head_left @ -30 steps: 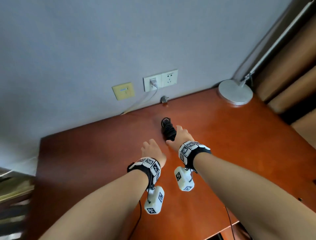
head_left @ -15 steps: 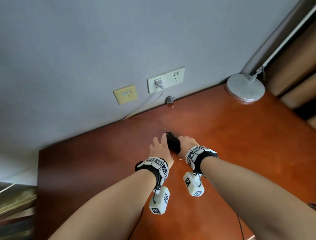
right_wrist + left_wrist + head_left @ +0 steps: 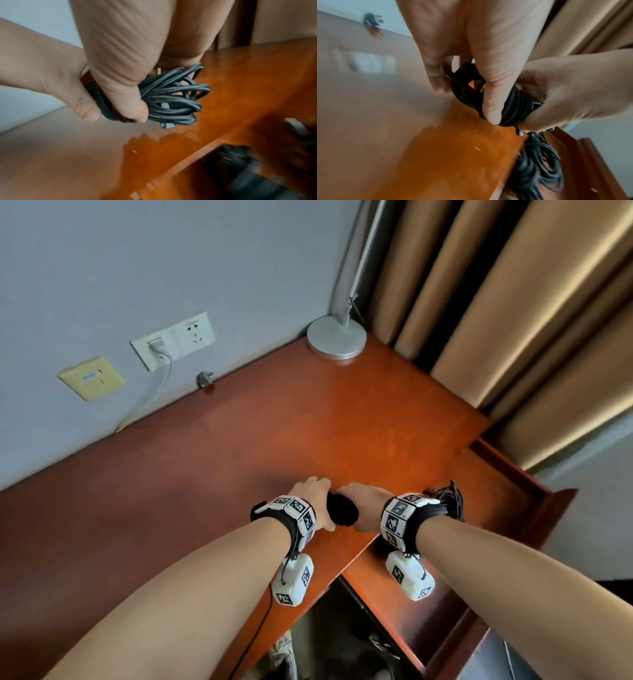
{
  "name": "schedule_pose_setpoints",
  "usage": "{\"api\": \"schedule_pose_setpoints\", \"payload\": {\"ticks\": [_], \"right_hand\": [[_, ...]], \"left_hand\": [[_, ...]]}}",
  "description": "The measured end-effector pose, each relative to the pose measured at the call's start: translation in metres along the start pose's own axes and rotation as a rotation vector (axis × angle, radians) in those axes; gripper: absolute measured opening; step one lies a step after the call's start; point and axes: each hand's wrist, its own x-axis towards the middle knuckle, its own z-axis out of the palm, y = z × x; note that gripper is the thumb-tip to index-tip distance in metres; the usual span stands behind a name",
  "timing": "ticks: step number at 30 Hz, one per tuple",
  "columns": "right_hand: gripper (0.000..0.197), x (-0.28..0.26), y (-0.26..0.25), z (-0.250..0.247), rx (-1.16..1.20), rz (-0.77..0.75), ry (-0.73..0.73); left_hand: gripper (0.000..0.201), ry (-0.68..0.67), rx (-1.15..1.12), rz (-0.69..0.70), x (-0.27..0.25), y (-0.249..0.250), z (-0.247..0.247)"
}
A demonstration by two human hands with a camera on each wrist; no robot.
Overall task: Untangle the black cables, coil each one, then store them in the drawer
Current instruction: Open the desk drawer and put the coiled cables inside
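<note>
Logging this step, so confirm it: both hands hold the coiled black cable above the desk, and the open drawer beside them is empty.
Not empty: the drawer already holds another black cable, as the left wrist view shows. Otherwise right: left hand and right hand hold the coiled black cable.

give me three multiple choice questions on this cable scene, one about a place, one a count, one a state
1. Where does the second cable bundle lie?
A. in the open drawer
B. beside the lamp base
C. under the wall socket

2. How many hands hold the coiled black cable?
A. none
B. one
C. two

3. What state is the drawer in?
A. pulled open
B. shut
C. taken out and set on the desk

Answers:
1. A, the second cable bundle sits below the desk edge, inside the drawer.
2. C, the left hand and the right hand both have a grip on the coiled black cable.
3. A, the head view shows the drawer standing out from the desk edge.
</note>
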Motion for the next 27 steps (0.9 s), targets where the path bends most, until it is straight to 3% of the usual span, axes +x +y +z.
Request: {"api": "schedule_pose_setpoints", "payload": {"ticks": [5,9,13,17,21,25,27], "right_hand": [[0.022,-0.091,0.079,0.037,-0.043,0.042,0.006],[0.019,-0.139,0.129,0.072,-0.093,0.086,-0.016],[0.052,-0.156,0.172,0.1,-0.201,0.017,-0.037],[0.061,-0.15,0.189,0.104,-0.319,0.01,-0.034],[0.074,-0.14,0.203,0.11,-0.185,0.217,-0.029],[0.056,-0.15,0.216,0.128,-0.06,0.452,0.125],[0.074,-0.159,0.222,0.137,-0.054,0.579,0.196]], "left_hand": [[0.071,-0.03,0.009,0.156,-0.008,0.098,0.058],[0.06,-0.026,-0.022,0.202,-0.014,0.154,0.105],[0.062,-0.08,-0.103,0.187,-0.01,0.184,0.153],[0.059,-0.102,-0.115,0.092,0.007,0.197,0.177],[0.054,-0.1,-0.08,-0.027,0.018,0.203,0.186],[0.05,-0.149,-0.044,-0.065,0.02,0.206,0.19],[0.05,-0.169,-0.058,-0.056,0.018,0.211,0.19]]}}
